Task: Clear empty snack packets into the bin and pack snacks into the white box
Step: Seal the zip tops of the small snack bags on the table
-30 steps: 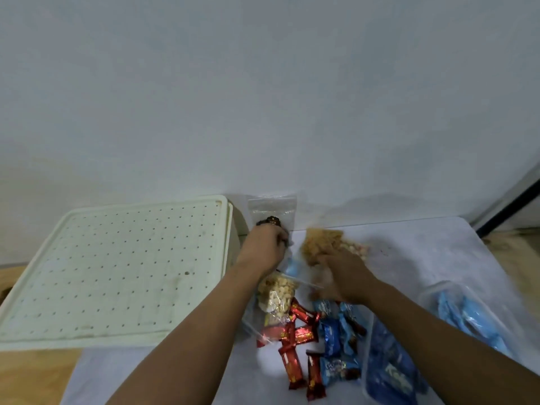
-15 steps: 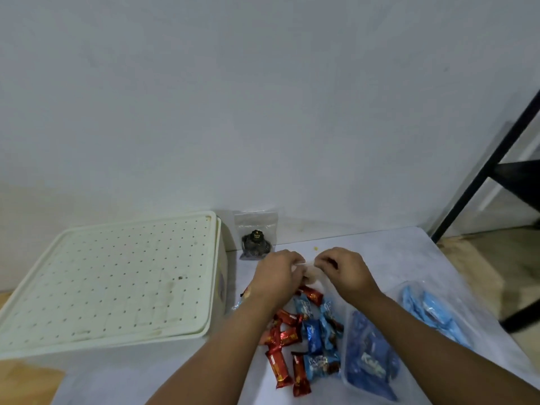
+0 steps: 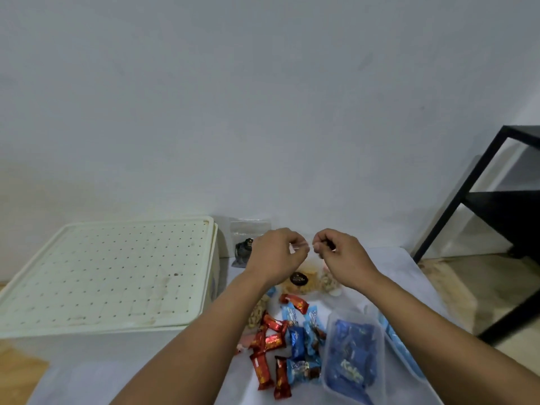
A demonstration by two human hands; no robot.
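Observation:
My left hand (image 3: 277, 254) and my right hand (image 3: 339, 254) are raised side by side, each pinching the top edge of a clear snack bag (image 3: 306, 280) that hangs between them with tan snacks and a black round label inside. Below lie several red wrapped bars (image 3: 270, 343) and blue wrapped sweets (image 3: 301, 337) on the white table (image 3: 380, 276). A clear tub (image 3: 355, 361) holds blue packets. The white box (image 3: 108, 273) with its perforated lid shut stands at the left.
A small clear bag with a dark item (image 3: 245, 247) leans on the wall behind my left hand. A nut bag (image 3: 258, 312) lies under my left forearm. A second clear lid or tub (image 3: 400, 349) sits at the right. A black metal rack (image 3: 496, 217) stands right of the table.
Both hands have risen off the table, lifting the clear snack bag by its top edge. The view has swung right, bringing the black rack into sight.

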